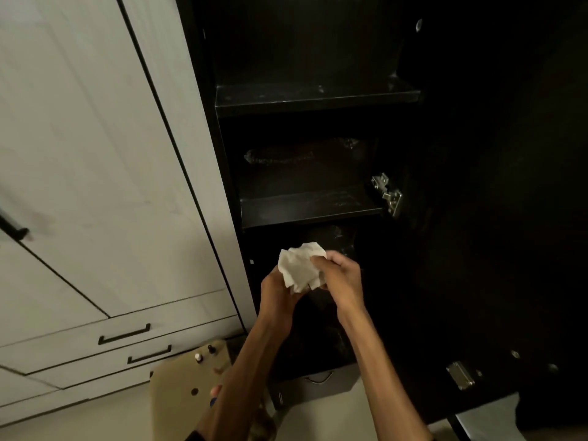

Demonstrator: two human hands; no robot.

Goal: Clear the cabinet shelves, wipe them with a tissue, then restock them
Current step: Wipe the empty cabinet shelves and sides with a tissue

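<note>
Below the cabinet's middle shelf (pixel 310 207), left hand (pixel 280 289) and right hand (pixel 342 275) both clutch a crumpled white tissue (pixel 299 265) (no readable writing anywhere).

Two bare forearms rise from the bottom edge of the view, each slim and uncovered from wrist to near the elbow. The left hand (pixel 280 288) and the right hand (pixel 342 275) wear no rings, watch or bracelets that can be seen. A thin dark strip, perhaps a sleeve edge (pixel 192 436), shows low beneath the left forearm, too dim to identify.
</note>
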